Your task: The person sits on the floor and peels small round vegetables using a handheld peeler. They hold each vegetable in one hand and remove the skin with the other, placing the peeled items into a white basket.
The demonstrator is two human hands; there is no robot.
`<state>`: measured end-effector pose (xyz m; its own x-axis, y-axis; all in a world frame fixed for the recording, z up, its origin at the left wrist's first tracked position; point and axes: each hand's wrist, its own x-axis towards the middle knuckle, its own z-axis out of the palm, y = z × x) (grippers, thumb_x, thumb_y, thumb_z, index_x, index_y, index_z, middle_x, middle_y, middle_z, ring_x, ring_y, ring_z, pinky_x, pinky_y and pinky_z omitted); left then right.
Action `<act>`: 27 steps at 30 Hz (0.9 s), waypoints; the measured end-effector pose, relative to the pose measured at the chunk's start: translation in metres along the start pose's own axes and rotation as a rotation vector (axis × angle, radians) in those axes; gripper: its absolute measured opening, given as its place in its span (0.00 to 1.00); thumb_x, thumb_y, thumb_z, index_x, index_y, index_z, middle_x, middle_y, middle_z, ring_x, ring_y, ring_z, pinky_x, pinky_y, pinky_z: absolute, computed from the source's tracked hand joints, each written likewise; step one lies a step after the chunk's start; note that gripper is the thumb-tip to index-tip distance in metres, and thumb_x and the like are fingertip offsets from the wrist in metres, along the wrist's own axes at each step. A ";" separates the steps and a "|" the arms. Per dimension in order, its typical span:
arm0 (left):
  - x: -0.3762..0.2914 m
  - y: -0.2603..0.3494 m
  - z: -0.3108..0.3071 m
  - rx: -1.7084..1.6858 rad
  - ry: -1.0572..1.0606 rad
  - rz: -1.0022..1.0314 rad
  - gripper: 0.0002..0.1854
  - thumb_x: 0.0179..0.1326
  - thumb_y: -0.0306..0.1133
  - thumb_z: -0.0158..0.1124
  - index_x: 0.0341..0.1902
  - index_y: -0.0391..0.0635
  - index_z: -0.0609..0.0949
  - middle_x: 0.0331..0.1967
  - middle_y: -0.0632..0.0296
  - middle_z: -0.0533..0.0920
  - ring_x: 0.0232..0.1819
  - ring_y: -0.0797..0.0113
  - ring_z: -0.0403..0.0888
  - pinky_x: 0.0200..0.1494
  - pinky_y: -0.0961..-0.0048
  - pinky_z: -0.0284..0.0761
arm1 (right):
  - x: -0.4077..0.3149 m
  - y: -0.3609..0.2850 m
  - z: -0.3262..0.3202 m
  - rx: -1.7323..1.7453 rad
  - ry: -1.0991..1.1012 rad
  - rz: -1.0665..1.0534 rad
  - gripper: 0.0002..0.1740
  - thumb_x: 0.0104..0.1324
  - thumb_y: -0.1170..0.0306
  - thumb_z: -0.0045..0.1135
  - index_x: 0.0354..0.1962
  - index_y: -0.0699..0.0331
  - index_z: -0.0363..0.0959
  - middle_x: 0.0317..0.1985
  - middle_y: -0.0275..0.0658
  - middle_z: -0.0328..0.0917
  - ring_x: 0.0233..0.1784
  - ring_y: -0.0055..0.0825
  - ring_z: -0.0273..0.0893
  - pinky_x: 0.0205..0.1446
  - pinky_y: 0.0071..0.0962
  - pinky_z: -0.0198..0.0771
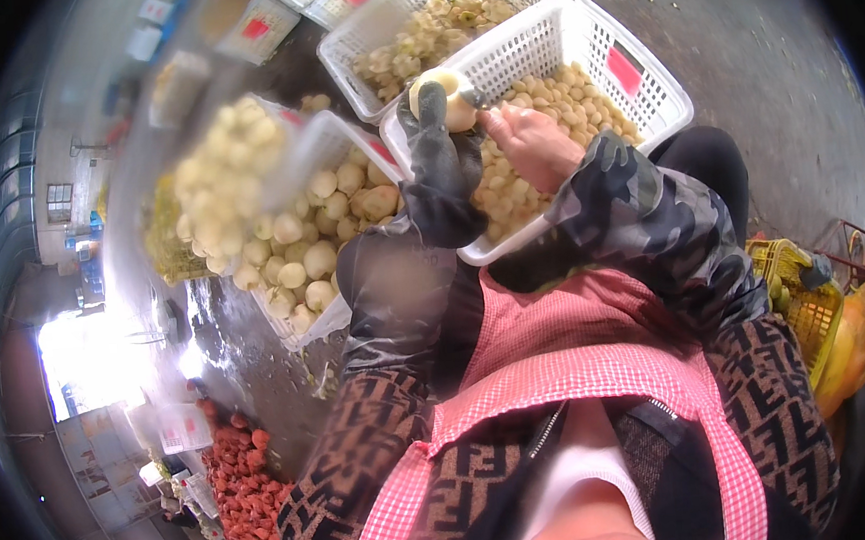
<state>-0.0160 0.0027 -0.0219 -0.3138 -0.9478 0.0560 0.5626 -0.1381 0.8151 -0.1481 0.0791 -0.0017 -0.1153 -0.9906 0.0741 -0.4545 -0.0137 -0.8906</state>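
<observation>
My left hand [434, 138], in a dark grey glove, grips a pale round vegetable or fruit [460, 110]. A rounded yellowish hollow or cut face shows on its upper side. Close against its right side is my bare right hand [532, 139], its fingers curled on a small dark-tipped tool [478, 99]. The tool's handle is hidden in the fist, and its tip touches or nearly touches the piece. Both hands are above a white perforated plastic crate [665, 107], which holds many small pale rounded pieces [578, 98].
To the left, whole pale round produce [319, 259] fills another white crate [306, 339]. Behind stands a crate of pale trimmed pieces [416, 41]. A yellow basket [803, 297] sits at the right. Reddish produce or peelings [241, 486] lie heaped on the floor at lower left.
</observation>
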 end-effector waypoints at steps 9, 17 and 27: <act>-0.013 0.018 0.004 0.140 -0.088 -0.099 0.23 0.62 0.31 0.68 0.59 0.53 0.71 0.49 0.65 0.76 0.48 0.69 0.78 0.43 0.69 0.82 | -0.002 -0.019 -0.037 0.635 -0.540 0.667 0.27 0.74 0.47 0.42 0.24 0.59 0.63 0.14 0.25 0.54 0.10 0.14 0.51 0.11 0.22 0.48; -0.008 0.012 0.003 -0.090 -0.118 -0.255 0.21 0.64 0.43 0.66 0.55 0.47 0.73 0.44 0.60 0.78 0.43 0.66 0.79 0.37 0.70 0.80 | -0.001 -0.006 -0.033 1.502 -0.815 0.837 0.23 0.75 0.46 0.39 0.29 0.53 0.60 0.14 0.19 0.48 0.10 0.06 0.41 0.07 0.12 0.36; -0.017 -0.002 0.011 -0.484 -0.082 -0.435 0.24 0.61 0.52 0.64 0.51 0.47 0.74 0.43 0.59 0.78 0.42 0.64 0.79 0.38 0.67 0.81 | 0.001 0.006 0.007 2.075 -1.099 0.599 0.23 0.75 0.50 0.41 0.30 0.59 0.65 0.16 0.22 0.54 0.10 0.09 0.49 0.08 0.13 0.46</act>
<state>-0.0199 0.0217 -0.0183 -0.6369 -0.7540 -0.1609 0.6458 -0.6357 0.4229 -0.1444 0.0769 -0.0102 0.7651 -0.6119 0.2005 0.6001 0.7905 0.1223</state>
